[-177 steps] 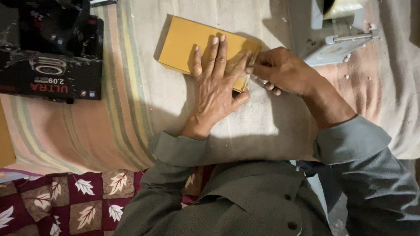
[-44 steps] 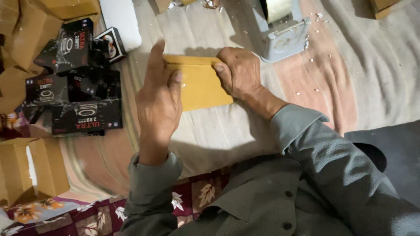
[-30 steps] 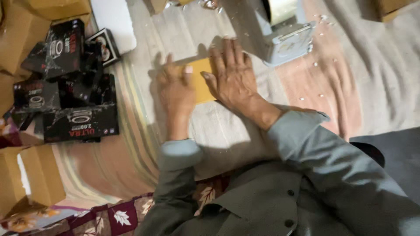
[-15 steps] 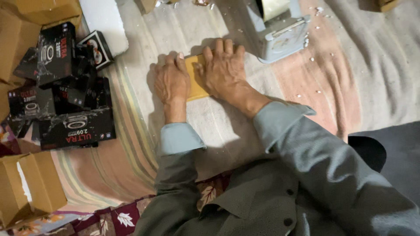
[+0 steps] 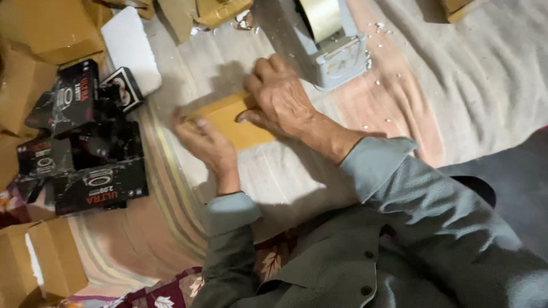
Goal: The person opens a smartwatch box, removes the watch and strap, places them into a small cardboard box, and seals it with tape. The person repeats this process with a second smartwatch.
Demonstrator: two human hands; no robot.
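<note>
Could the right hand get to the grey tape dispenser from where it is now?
Probably yes: the right hand rests on the yellow flat box, and the tape dispenser stands just beyond its knuckles on the cloth with nothing between them.
</note>
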